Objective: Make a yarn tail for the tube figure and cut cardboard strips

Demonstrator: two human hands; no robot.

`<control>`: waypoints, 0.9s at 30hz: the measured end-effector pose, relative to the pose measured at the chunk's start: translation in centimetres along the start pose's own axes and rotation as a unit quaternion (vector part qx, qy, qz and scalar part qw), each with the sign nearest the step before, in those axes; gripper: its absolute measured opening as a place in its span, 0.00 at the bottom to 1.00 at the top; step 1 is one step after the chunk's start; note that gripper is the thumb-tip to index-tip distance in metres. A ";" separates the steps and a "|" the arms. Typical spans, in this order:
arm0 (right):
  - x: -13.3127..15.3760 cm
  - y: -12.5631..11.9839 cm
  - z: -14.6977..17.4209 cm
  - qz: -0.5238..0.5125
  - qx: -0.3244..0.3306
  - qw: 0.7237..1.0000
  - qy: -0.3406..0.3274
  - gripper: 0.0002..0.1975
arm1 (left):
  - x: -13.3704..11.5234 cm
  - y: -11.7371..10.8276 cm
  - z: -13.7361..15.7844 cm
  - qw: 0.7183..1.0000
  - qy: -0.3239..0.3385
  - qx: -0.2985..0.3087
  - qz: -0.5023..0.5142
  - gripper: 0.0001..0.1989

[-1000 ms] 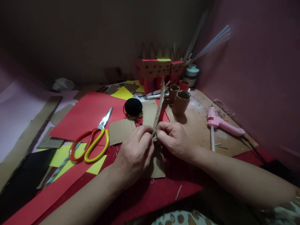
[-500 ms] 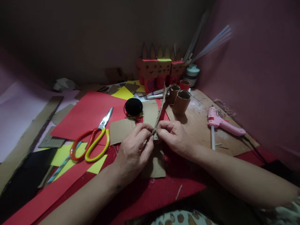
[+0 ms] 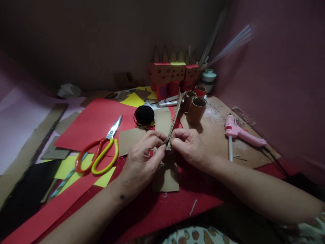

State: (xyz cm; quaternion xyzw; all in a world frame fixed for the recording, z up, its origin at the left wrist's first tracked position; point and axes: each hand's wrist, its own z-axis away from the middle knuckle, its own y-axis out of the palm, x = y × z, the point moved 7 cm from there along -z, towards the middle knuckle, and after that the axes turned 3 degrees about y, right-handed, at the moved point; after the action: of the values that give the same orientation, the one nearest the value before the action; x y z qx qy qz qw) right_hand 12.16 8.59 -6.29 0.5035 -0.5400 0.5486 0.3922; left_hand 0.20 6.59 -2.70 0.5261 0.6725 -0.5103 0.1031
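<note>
A narrow cardboard strip (image 3: 175, 117), seen nearly edge-on and slightly bowed, slants up and away from my fingers. My left hand (image 3: 147, 154) pinches its near end between thumb and fingers. Close beside it, my right hand (image 3: 189, 145) grips the same end from the other side. Beneath my hands lies a flat cardboard piece (image 3: 166, 179); another cardboard piece (image 3: 163, 120) lies farther back. A square cardboard piece (image 3: 129, 139) rests left of my left hand. Beyond my right hand stand brown cardboard tubes (image 3: 197, 111). The fingertips partly hide the strip's near end.
Scissors (image 3: 104, 152) with red and yellow handles lie at left on red paper (image 3: 93, 118). A black round object (image 3: 144, 115) sits near the middle. A pink glue gun (image 3: 241, 132) lies at right. Cardboard figures (image 3: 162, 74) and a small jar (image 3: 208, 80) stand at the back.
My left hand's fingers have shifted a little along the strip's near end, the thumb lying more apart. The strip bends slightly more. My right hand has barely moved.
</note>
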 end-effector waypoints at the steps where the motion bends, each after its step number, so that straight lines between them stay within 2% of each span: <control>1: 0.0 0.0 0.0 -0.008 -0.002 1.000 -0.001 0.08 | 0.1 0.0 0.0 1.000 -0.012 0.000 0.010 0.09; 7: 0.0 -0.2 -0.1 -0.053 0.002 0.999 -0.007 0.08 | 0.9 -0.2 0.0 0.996 -0.067 -0.011 0.066 0.10; 15: 0.7 -0.2 -0.1 -0.058 0.007 0.998 -0.029 0.09 | 0.8 -0.5 0.0 0.994 -0.073 -0.047 0.070 0.08; 19: 0.9 -0.2 -0.1 -0.050 0.003 0.998 -0.043 0.09 | 0.7 -0.5 0.1 0.996 -0.057 -0.057 0.043 0.08; 22: 0.8 -0.3 -0.1 -0.048 0.000 0.998 -0.052 0.10 | 0.7 -0.1 0.2 0.999 -0.034 -0.040 -0.007 0.04; 25: 1.0 -0.1 0.1 -0.015 0.001 0.997 -0.071 0.09 | 0.4 0.4 0.4 0.998 0.016 -0.018 -0.061 0.06; 27: 1.3 0.1 0.2 0.029 -0.001 0.996 -0.086 0.09 | 0.2 0.1 0.5 0.995 0.042 -0.038 -0.076 0.06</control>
State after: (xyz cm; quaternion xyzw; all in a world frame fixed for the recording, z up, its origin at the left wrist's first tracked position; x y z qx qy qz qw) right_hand 11.89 8.21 -5.02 0.5324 -0.5866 0.5140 0.3290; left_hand 0.01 6.27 -3.10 0.4906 0.7331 -0.4677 0.0556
